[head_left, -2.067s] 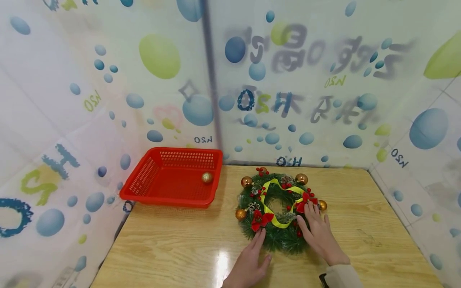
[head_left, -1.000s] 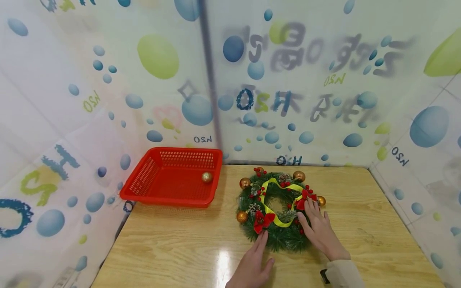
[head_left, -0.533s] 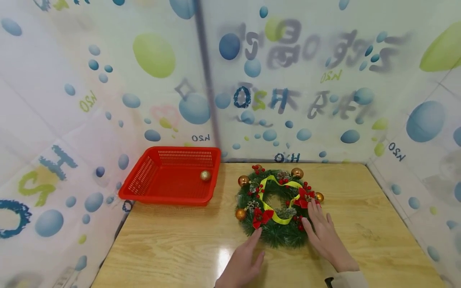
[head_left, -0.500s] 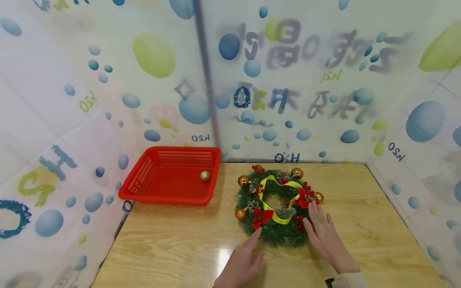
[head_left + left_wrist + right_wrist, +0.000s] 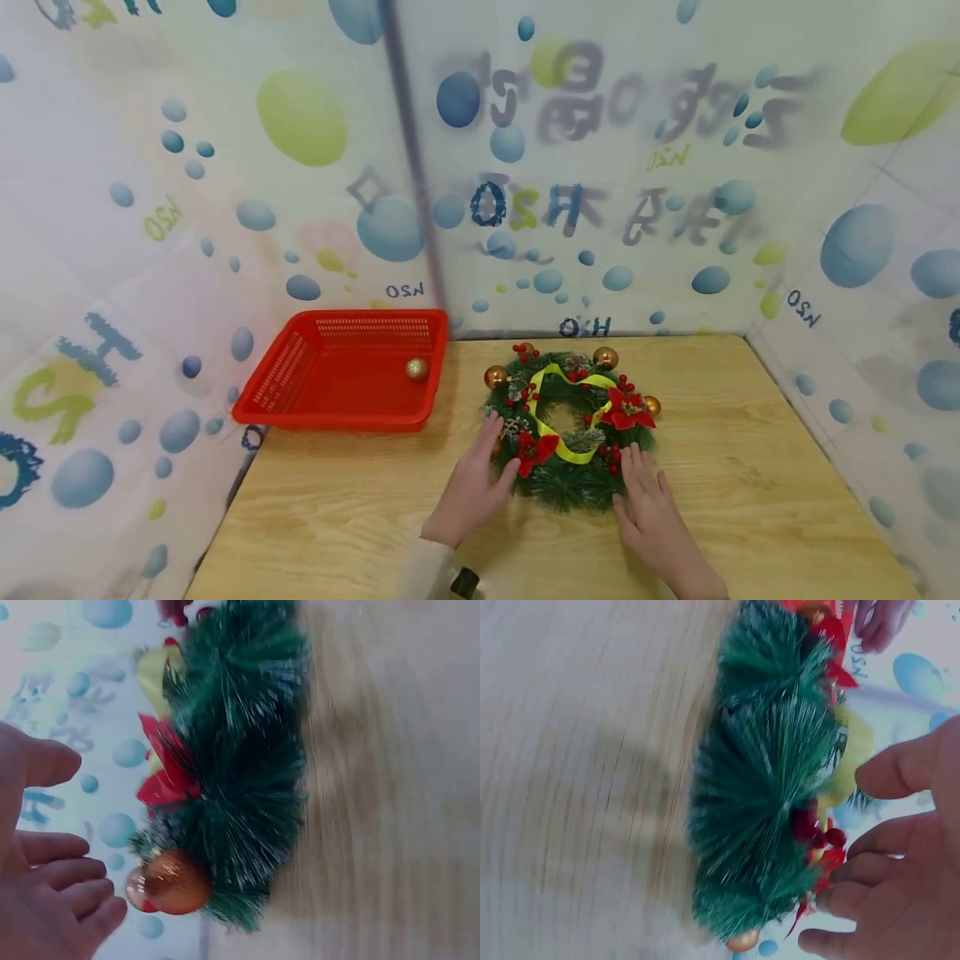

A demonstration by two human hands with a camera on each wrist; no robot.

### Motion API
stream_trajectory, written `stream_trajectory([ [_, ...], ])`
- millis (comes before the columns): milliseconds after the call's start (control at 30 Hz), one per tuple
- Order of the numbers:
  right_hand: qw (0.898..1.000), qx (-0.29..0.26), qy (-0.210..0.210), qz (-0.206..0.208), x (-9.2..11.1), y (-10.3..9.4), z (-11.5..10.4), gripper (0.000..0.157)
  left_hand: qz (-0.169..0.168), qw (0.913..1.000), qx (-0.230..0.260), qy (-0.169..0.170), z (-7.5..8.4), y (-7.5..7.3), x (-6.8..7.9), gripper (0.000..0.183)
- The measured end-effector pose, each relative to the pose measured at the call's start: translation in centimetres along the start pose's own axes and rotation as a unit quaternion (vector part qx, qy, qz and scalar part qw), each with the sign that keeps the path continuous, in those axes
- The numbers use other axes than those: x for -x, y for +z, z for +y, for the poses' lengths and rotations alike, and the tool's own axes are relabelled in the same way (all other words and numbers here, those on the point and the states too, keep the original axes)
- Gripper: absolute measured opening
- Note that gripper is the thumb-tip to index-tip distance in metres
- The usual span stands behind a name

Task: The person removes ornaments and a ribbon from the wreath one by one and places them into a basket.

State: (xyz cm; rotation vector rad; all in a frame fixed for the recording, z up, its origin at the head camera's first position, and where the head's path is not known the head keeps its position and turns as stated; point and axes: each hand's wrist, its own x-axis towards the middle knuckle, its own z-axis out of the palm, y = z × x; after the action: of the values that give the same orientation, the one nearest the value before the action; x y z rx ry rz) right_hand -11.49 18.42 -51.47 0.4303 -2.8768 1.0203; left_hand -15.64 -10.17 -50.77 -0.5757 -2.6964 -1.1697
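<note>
A green Christmas wreath lies on the wooden table, dressed with red poinsettias, red berries, pinecones, copper and gold baubles and a yellow ribbon. My left hand is at its left side, fingers straight, thumb by the left poinsettia; it covers most of the bauble there. In the left wrist view that orange bauble shows beside the fingertips. My right hand is at the wreath's lower right edge, fingers extended near the berries. Neither hand grips anything. The right poinsettia is in full view.
A red plastic basket stands at the table's back left with one glittery gold ball in it. Behind and beside the table hang white sheets printed with blue and green dots.
My left hand has moved up and left from the wreath's lower edge to its left side. My right hand has drawn back from the right poinsettia. The head view has shifted slightly.
</note>
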Motion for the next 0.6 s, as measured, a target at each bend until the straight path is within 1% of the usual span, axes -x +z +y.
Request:
stream_trajectory([
  [67,1.000,0.007,0.000,0.001,0.2,0.6,-0.6,0.072,-0.015,0.9995,0.001,-0.028,-0.6,0.0,-0.6,0.071],
  [167,1.000,0.025,-0.012,0.015,0.5,1.4,-1.5,0.076,-0.037,0.9974,0.011,-0.062,-1.2,0.2,-1.3,0.077],
  [233,0.999,0.034,-0.024,0.026,0.8,2.1,-2.1,0.078,-0.048,0.9957,0.013,-0.079,-1.5,0.3,-1.7,0.080],
  [267,0.999,0.034,-0.023,0.027,0.9,2.4,-2.3,0.080,-0.052,0.9949,0.011,-0.085,-1.6,0.4,-1.8,0.081],
  [333,0.998,0.041,-0.031,0.039,1.1,3.0,-2.6,0.082,-0.058,0.9941,0.006,-0.092,-1.9,0.6,-2.1,0.083],
  [400,0.997,0.035,-0.036,0.050,1.2,3.5,-2.8,0.084,-0.063,0.9936,-0.002,-0.094,-2.1,0.8,-2.4,0.084],
  [500,0.997,0.035,-0.038,0.058,1.3,4.1,-2.9,0.083,-0.068,0.9931,-0.010,-0.095,-2.3,1.0,-2.7,0.084],
  [600,0.999,0.030,-0.026,0.035,1.4,4.5,-2.9,0.081,-0.074,0.9921,-0.013,-0.100,-2.3,1.1,-2.8,0.084],
])
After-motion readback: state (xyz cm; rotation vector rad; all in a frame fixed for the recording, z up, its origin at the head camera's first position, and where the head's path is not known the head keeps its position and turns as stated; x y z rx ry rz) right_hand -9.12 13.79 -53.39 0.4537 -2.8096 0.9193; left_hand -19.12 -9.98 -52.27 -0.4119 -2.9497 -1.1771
